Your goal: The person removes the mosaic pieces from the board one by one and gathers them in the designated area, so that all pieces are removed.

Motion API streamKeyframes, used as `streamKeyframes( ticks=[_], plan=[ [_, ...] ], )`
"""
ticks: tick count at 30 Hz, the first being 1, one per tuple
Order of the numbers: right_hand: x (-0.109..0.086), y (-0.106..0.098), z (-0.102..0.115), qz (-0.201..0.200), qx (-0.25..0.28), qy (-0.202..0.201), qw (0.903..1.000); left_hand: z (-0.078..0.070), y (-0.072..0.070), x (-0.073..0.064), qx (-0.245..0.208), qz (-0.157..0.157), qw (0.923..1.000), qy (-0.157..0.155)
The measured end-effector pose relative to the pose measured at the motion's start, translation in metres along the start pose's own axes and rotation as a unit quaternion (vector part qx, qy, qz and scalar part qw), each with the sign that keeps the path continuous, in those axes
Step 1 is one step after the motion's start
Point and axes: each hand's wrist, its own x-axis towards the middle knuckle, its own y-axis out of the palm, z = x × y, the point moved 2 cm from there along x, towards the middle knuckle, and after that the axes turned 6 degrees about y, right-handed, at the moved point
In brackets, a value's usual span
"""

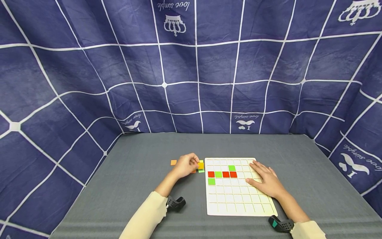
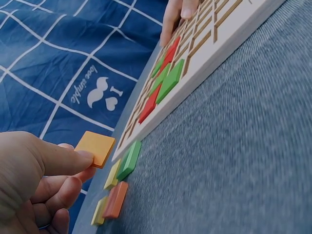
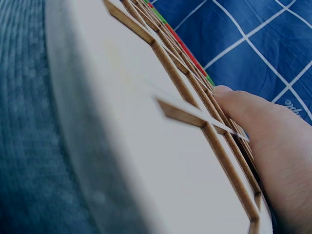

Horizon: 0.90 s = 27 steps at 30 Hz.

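Left hand (image 1: 185,165) pinches one yellow-orange tile (image 2: 95,147), right hand (image 1: 266,181) spread on gridded board (image 1: 232,198) with three red tiles (image 1: 225,174), three green tiles (image 1: 218,174)

Dressed in long, plain sleeves of pale cream. Toward the bottom of the frame in the head view, just left of centre, seen in a left sleeve (image 1: 146,215), loose and softly creased, with a slightly uneven edge near the wrist. At lower right, covered by a right sleeve (image 1: 308,230) of matching cream, visible for only a short length. Banded just beyond the fabric with a left wrist camera (image 1: 176,203), black, rounded and dotted, and a right wrist camera (image 1: 281,224), likewise black and dotted, marked with a small green patch. Bare at left grip (image 1: 185,166) and right grip (image 1: 266,182).
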Motion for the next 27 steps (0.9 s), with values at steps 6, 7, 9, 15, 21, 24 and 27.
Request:
streamKeyframes(
  ticks=[6, 7, 9, 15, 21, 24, 27],
  plan=[
    [0.000, -0.001, -0.001, 0.000, 0.001, -0.001, 1.0000, 0.001, -0.006, -0.003, 0.013, -0.008, 0.9999, 0.007],
    [0.000, -0.001, -0.001, 0.000, 0.001, -0.001, 1.0000, 0.002, -0.007, -0.004, 0.013, -0.009, 0.9998, 0.009],
    [0.000, -0.001, -0.001, 0.001, 0.001, -0.001, 1.0000, 0.003, -0.009, -0.005, 0.013, -0.010, 0.9998, 0.010],
    [0.000, -0.001, 0.000, 0.000, 0.001, -0.003, 1.0000, 0.007, -0.014, -0.010, 0.011, -0.019, 0.9998, -0.003],
    [0.000, -0.001, 0.001, 0.000, 0.002, -0.005, 1.0000, 0.014, -0.019, -0.015, 0.015, -0.027, 0.9995, -0.010],
    [0.000, -0.001, 0.001, 0.001, 0.001, -0.005, 1.0000, 0.016, -0.022, -0.017, 0.012, -0.030, 0.9994, -0.010],
    [0.000, -0.001, 0.002, 0.000, -0.001, -0.006, 1.0000, 0.017, -0.024, -0.019, 0.007, -0.032, 0.9994, -0.012]
  ],
)
